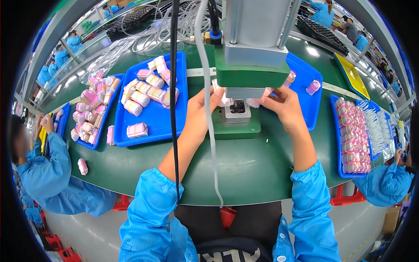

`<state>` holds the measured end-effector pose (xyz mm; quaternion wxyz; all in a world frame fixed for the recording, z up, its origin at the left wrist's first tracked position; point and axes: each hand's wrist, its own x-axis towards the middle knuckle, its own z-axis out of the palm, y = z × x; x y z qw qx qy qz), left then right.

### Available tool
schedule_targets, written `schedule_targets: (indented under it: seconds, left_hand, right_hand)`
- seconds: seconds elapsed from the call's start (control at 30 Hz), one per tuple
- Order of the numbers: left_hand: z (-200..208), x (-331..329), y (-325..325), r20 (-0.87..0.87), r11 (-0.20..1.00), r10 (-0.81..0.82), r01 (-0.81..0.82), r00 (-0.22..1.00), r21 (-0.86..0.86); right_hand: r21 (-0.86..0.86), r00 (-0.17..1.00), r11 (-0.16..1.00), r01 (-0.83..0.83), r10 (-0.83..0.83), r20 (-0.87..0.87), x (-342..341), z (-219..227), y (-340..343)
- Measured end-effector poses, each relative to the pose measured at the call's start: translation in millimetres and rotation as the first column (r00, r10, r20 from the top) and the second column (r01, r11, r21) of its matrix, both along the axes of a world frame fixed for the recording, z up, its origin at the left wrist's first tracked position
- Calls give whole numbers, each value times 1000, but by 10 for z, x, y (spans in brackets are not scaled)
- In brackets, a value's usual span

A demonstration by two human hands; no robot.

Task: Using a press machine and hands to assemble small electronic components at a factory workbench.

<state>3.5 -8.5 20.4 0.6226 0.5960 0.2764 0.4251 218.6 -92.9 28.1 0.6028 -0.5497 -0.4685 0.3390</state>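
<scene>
Both my hands are at a bench press, one on each side of its metal fixture (238, 114), which has a dark recess on top. The green and silver press head (252, 72) hangs just above. My left hand (204, 107) is closed at the left, its fingertips beside a small whitish piece that the press head partly hides. On the right, my right hand (286, 107) pinches a small pale pink-white piece (255, 102), its kind too blurred to tell. A green base plate (238, 131) carries the fixture.
Left of the press, a blue tray (150, 140) holds several pink-and-white wrapped bundles (142, 98); another heaped tray (98, 142) stands beyond. A blue tray (310, 118) lies behind my right hand. A black cable (174, 87) and grey hose (207, 87) hang in front. Co-workers sit on both sides.
</scene>
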Motion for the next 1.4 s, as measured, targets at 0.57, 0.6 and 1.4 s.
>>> schedule_targets:
  seconds: [0.57,0.6,1.4]
  left_hand:
    - [-134,-133,288,556,917,-47,257,830,-305]
    - [-124,-130,286,566,915,-49,264,823,-304]
    - [10,-416,434,556,954,-4,170,831,-247]
  right_hand:
    - [85,938,996,-39,7,345,-374,-87,75]
    - [77,935,996,-43,13,354,-366,-107,76]
    - [-84,922,995,-58,86,377,-371,8,34]
